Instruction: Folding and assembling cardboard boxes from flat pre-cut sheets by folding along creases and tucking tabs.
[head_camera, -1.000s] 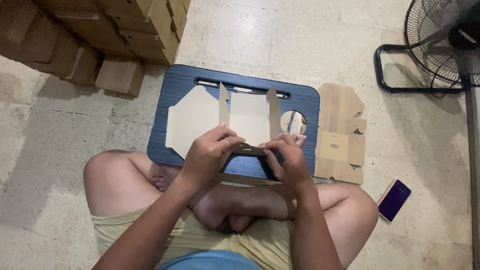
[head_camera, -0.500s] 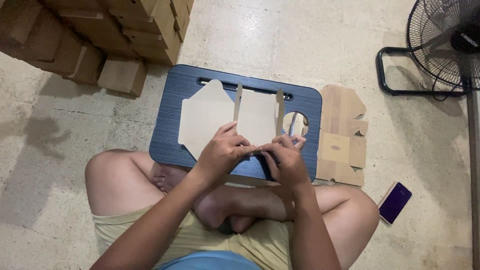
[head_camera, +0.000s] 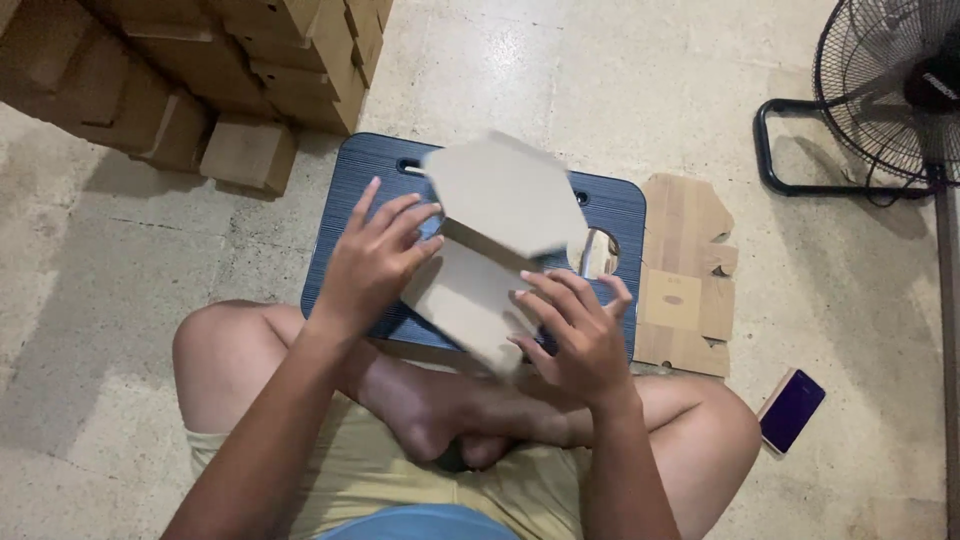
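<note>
Since 0.5 s ago, cardboard blank lifted and turned above blue lap tray. Left hand and right hand both grip its edges. Folding begun, box not yet formed; 1 flat blank waits beside.

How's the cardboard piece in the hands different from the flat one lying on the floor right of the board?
The held cardboard piece is lifted, tilted and partly folded between the left hand and right hand; the flat cutout lies untouched. The held one looks paler and blurred. Both are brown die-cut cardboard.
</note>
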